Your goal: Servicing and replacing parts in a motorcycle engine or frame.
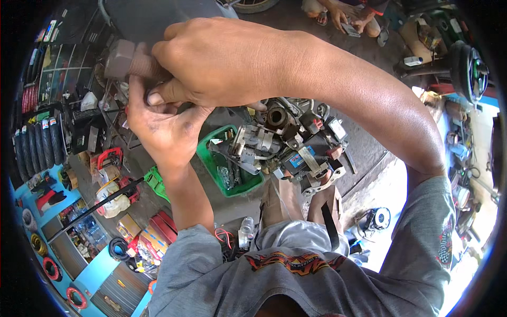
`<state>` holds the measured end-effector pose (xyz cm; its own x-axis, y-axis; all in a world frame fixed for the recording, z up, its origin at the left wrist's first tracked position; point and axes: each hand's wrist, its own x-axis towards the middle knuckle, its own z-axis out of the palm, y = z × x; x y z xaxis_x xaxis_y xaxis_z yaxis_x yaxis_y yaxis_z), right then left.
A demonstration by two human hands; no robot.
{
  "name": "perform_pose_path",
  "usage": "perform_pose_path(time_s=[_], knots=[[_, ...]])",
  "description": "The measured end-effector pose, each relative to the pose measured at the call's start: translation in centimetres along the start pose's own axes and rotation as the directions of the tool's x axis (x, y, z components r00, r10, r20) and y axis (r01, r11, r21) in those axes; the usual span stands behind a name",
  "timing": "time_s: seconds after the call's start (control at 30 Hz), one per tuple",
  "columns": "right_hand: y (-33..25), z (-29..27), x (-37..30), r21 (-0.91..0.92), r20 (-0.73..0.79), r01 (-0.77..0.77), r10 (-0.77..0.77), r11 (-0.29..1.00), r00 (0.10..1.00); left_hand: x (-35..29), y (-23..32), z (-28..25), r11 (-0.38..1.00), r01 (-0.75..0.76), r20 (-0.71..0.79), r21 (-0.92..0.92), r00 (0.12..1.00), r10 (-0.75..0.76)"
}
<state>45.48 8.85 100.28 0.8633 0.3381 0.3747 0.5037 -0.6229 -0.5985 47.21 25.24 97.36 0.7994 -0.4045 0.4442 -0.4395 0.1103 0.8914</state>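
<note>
Both my hands are raised together at the upper left. My left hand (166, 132) is closed, its fingers pointing up beneath the other hand. My right hand (219, 61) reaches across from the right, fingers curled and thumb bent against the left hand. At their fingertips is a brown-grey piece with a blocky end (119, 59); my fingers hide much of it, and its kind cannot be made out. Below the hands, a motorcycle's stripped front (274, 142) shows metal parts, wiring and a blue-labelled battery (298, 160). Beside it is a green basket (253, 187) holding tools and parts.
Another person's hands (348, 21) hold a small flat object at the top. A dark motorcycle seat (158, 16) lies beyond my hands. Along the left stand hanging black tyres (39, 142), a green-and-black tool (155, 182) and a whitish jug (112, 198). A wheel part (377, 217) sits at the right.
</note>
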Motion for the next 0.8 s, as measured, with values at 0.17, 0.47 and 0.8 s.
perform_pose_path(time_s=[0.17, 0.47, 0.8], knots=[[0.4, 0.0, -0.9, -0.057, 0.0, -0.012, 0.012, 0.998, 1.0, -0.1, -0.3, 1.1, 1.0, -0.008, -0.013, 0.018, 1.0, 0.008], [0.3, -1.9, -1.4, 0.012, -0.049, -0.045, 0.046, 0.999, 0.998, -0.6, 0.6, 0.5, 0.993, 0.044, 0.053, 0.11, 0.997, -0.05], [3.4, -3.4, -13.2, 0.242, -0.321, -0.402, 0.464, 0.883, 0.826, -2.2, -2.1, 2.0, 0.986, -0.059, 0.04, 0.157, 0.998, 0.053]])
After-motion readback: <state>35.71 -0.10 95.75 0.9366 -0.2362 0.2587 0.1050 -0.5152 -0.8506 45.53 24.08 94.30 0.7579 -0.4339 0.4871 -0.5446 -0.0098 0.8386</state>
